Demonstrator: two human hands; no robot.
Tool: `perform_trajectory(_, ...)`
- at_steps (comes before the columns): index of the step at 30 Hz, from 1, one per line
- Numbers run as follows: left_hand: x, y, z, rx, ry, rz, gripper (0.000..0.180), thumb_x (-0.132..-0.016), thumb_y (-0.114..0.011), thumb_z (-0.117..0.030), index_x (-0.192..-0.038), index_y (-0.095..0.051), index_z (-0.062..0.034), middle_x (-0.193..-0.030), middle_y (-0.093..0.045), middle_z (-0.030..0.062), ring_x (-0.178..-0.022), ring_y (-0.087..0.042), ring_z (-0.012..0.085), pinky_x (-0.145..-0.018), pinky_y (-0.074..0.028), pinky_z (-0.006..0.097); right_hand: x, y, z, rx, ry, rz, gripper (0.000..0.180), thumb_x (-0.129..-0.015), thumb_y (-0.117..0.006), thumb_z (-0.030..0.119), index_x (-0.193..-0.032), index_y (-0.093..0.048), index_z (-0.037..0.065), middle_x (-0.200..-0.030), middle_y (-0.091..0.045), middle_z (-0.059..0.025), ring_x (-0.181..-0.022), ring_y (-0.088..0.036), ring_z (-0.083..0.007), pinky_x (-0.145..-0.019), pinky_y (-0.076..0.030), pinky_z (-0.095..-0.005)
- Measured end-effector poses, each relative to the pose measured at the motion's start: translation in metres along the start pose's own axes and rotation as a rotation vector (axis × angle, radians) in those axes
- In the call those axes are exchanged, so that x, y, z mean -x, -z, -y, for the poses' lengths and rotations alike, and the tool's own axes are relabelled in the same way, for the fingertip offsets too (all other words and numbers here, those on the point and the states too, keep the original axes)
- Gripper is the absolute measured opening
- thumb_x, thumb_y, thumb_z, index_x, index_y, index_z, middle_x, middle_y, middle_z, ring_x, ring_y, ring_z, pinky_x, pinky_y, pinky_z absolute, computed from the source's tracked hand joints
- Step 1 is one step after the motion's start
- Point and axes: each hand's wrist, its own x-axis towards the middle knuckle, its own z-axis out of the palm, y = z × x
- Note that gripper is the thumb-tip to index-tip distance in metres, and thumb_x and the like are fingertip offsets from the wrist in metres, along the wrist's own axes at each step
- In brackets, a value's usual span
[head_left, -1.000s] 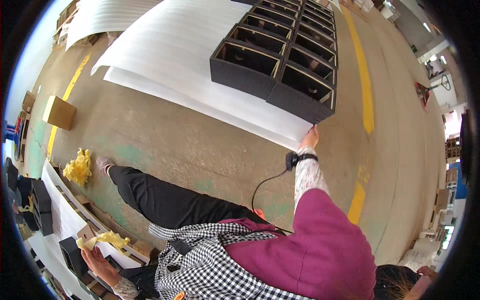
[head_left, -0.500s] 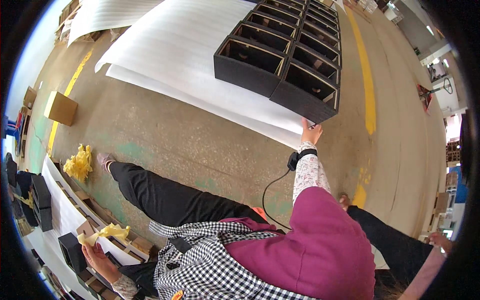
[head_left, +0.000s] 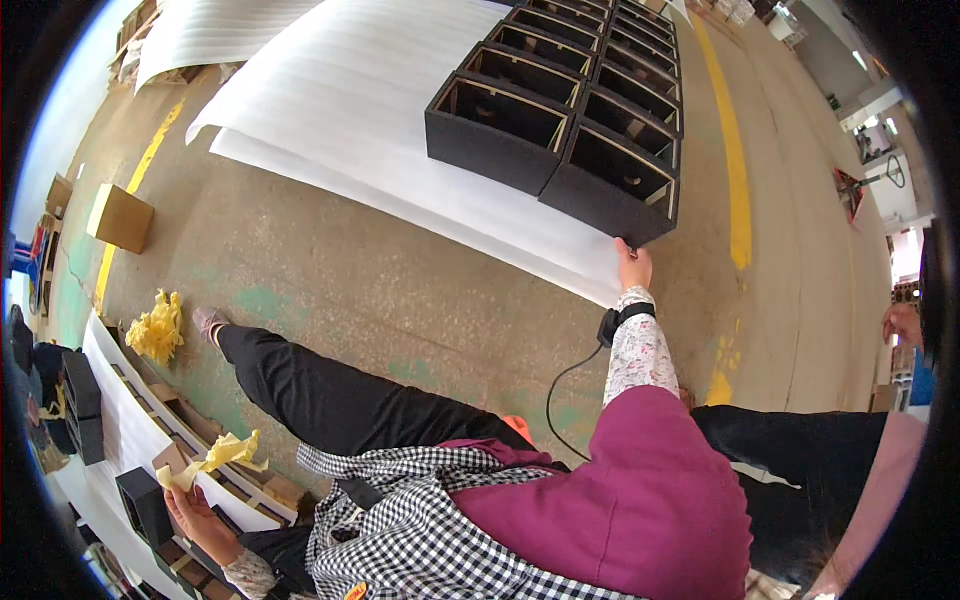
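My left hand, low on the left, pinches a crumpled strip of thin yellow paper. A small brown piece shows beside that strip. Reaching forward, my right hand has its fingers closed at the edge of a white foam sheet, just under the near corner of the black boxes. These boxes are open-topped, with pale inner edges, and stand in two rows on the sheet. The fingertips of my right hand are partly hidden. A black band with a cable sits on my right wrist.
A cardboard box stands on the floor by a yellow line, and a heap of yellow paper lies nearer. Slatted pallets with white sheeting and dark boxes are at the lower left. Another person's hand and dark-clothed legs are at right.
My right hand has shifted slightly to the right, its fingers now curled, and the sheet's near corner has moved right with it. The other person at the right has moved. My left hand stays put.
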Motion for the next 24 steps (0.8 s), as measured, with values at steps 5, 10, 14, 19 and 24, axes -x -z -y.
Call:
perform_trajectory(5,0.0,0.005,-0.001,-0.01,-0.011,-0.026,0.028,-0.093,-0.05,-0.019,-0.116,-0.047,-0.0046,-0.109,-0.056,0.005,-0.095,-0.056,0.0127,-0.083,-0.046,0.025,0.006,0.006,0.01,-0.006,-0.044,0.007,0.058,-0.068,-0.07,0.052,-0.078,-0.062,-0.005,-0.082,-0.064,-0.0202,-0.078,-0.061,-0.0336,-0.07,-0.047,-0.0399)
perform_trajectory(10,0.002,0.006,-0.002,-0.015,-0.01,-0.029,0.028,-0.092,-0.05,-0.02,-0.116,-0.048,-0.005,-0.109,-0.057,0.0044,-0.095,-0.056,0.012,-0.083,-0.045,0.025,0.001,0.001,0.006,0.035,-0.087,-0.012,0.058,-0.067,-0.071,0.052,-0.078,-0.062,-0.005,-0.082,-0.064,-0.0195,-0.077,-0.061,-0.0327,-0.07,-0.047,-0.0393)
perform_trajectory(14,0.004,0.011,-0.001,-0.006,-0.007,-0.066,0.028,-0.092,-0.051,-0.02,-0.116,-0.048,-0.0052,-0.11,-0.056,0.005,-0.096,-0.056,0.0126,-0.084,-0.045,0.025,-0.002,0.005,0.007,-0.009,-0.133,0.059,0.057,-0.067,-0.074,0.048,-0.077,-0.061,-0.007,-0.08,-0.064,-0.0187,-0.076,-0.062,-0.0305,-0.069,-0.047,-0.0376)
perform_trajectory(19,0.002,0.019,0.002,-0.005,-0.051,-0.111,0.035,-0.091,-0.052,-0.024,-0.119,-0.047,-0.0042,-0.113,-0.055,0.007,-0.097,-0.055,0.0154,-0.087,-0.044,0.027,-0.008,0.006,-0.02,-0.287,-0.03,0.317,0.072,-0.07,-0.074,0.042,-0.115,-0.046,-0.006,-0.117,-0.054,-0.0156,-0.102,-0.054,-0.0273,-0.086,-0.042,-0.035)
perform_trajectory(24,0.009,0.017,-0.002,0.032,-0.051,-0.147,0.035,-0.092,-0.051,-0.023,-0.12,-0.046,-0.0039,-0.113,-0.055,0.0075,-0.098,-0.055,0.0154,-0.085,-0.045,0.026,-0.015,0.033,-0.014,-0.972,-0.335,0.311,0.074,-0.079,-0.057,0.056,-0.128,-0.038,0.005,-0.13,-0.044,-0.0079,-0.113,-0.045,-0.0234,-0.094,-0.035,-0.032)
